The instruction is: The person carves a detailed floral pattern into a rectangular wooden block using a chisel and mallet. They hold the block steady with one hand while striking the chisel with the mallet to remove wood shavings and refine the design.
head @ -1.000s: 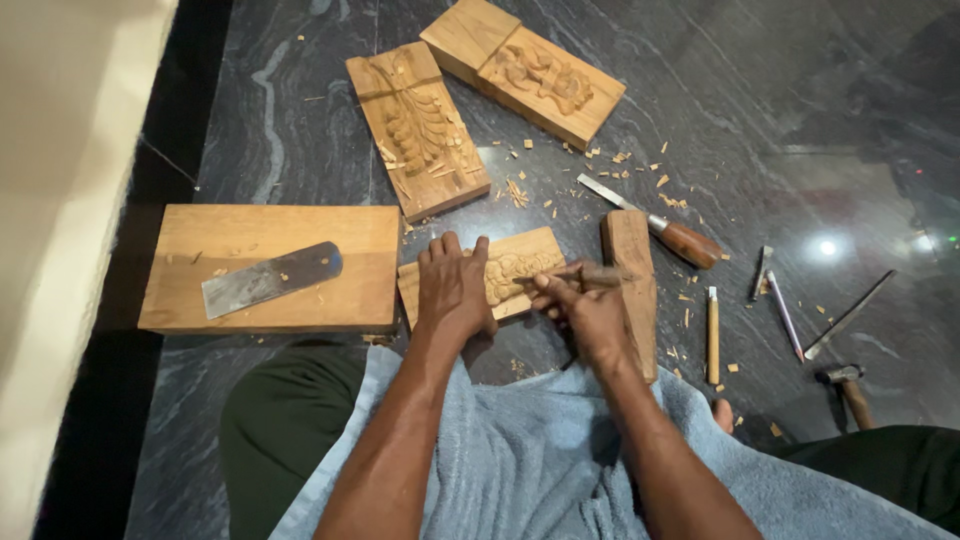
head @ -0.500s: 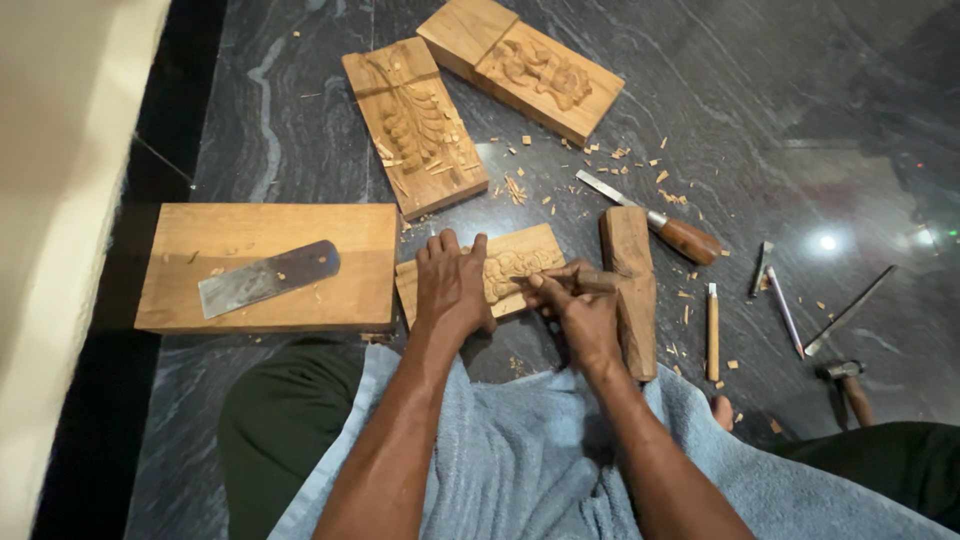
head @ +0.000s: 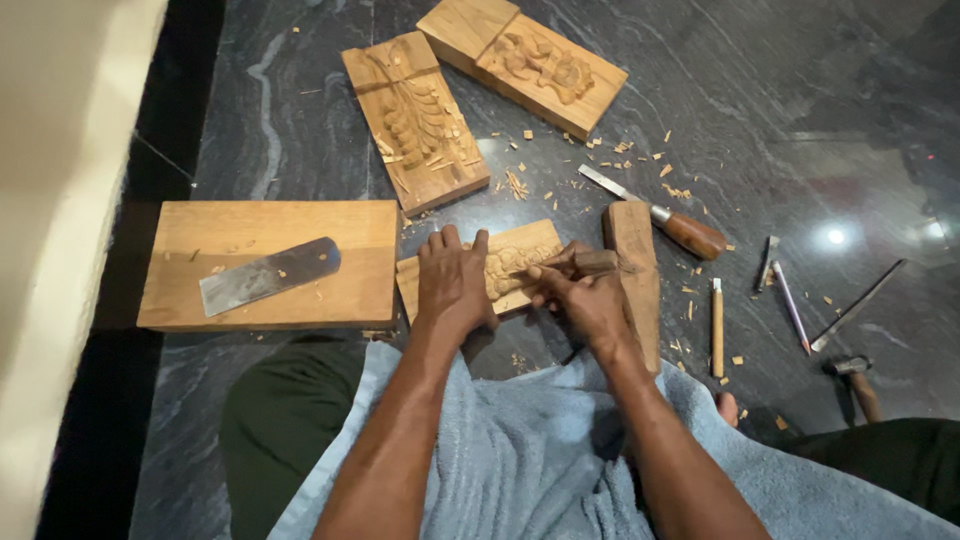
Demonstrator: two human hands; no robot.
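- The small rectangular carved wooden block (head: 500,262) lies flat on the dark marbled stone floor (head: 800,120), just in front of the person's knees and the grey-blue towel (head: 520,450) spread over the lap.
- The left hand (head: 452,285) rests palm-down on the left half of the block; its fingers (head: 450,243) are spread flat and extended, pressing the surface rather than gripping it.
- The right hand (head: 585,300) is closed around a short wooden-handled carving chisel (head: 590,263), whose working end points left onto the relief pattern near the block's middle (the tip itself is too small to make out).
- The block thus sits under both hands: the left fingers cover its left part, the right fingers lie at its right edge.
- A narrow upright-grained wooden mallet block (head: 635,270) lies touching the right hand's far side.
- A large plain wooden board (head: 300,300) carrying a flat steel blade (head: 268,275) lies just left of the carved block.
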